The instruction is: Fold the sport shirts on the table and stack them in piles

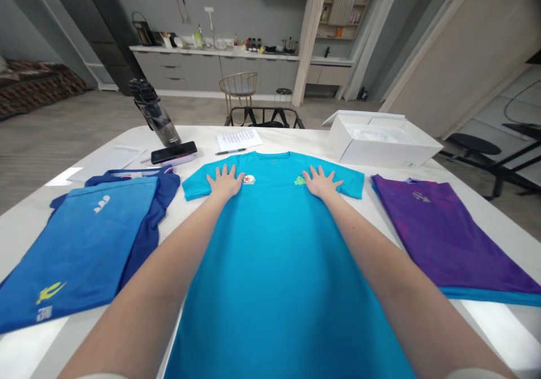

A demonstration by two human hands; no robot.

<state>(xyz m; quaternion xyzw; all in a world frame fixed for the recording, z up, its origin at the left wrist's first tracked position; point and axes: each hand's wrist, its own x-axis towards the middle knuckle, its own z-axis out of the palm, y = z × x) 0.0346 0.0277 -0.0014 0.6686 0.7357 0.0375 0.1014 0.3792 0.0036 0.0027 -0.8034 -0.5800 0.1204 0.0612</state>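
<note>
A turquoise T-shirt (274,255) lies spread flat on the white table, its collar toward the far side and its lower part running out of view toward me. My left hand (226,183) rests flat with fingers spread on the shirt's left shoulder, beside a small red and white badge (249,180). On the other shoulder my right hand (322,183) lies open, fingers apart, touching the edge of a green logo (300,180). Neither hand grips the cloth.
Folded blue shirts (97,227) lie left, a folded purple shirt (452,232) right. Behind are a white box (380,142), a printed sheet (239,139), a pen (230,151), a phone (173,152) and a clear-bodied dark device (156,117). A black chair (264,114) stands beyond the table (203,136).
</note>
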